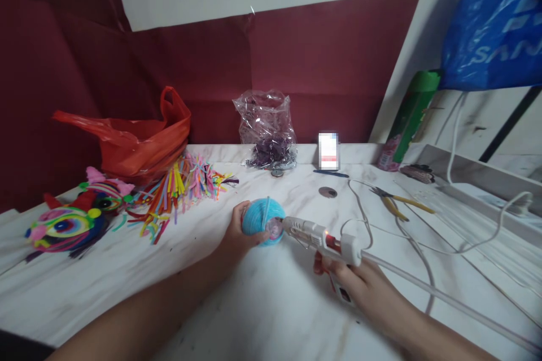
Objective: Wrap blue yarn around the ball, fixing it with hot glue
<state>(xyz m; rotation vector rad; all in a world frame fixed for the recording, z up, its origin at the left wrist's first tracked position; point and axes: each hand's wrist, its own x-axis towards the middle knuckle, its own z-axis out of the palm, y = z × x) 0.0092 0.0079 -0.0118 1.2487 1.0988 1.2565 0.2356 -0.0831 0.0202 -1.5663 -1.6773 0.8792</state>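
Observation:
My left hand (240,229) is wrapped round the side of a ball (258,213) covered in coils of light blue pipe cleaner. A clear, pinkish bare patch shows on the ball's right side, and a short blue end sticks up from the coils. My right hand (345,276) grips the handle of a white glue gun (313,234). Its nozzle points left and sits at or very near the bare patch; whether it touches, I cannot tell. An orange light glows on the gun's body. A long glue stick (444,299) runs out of its back end.
Left lie colourful pipe-cleaner figures (63,225), cut pipe cleaners (178,186) and a red plastic bag (139,141). Behind the ball stands a clear bag (271,135); a phone (328,151) leans nearby. Right are pliers (402,202), a white cord (364,214) and a green can (410,118).

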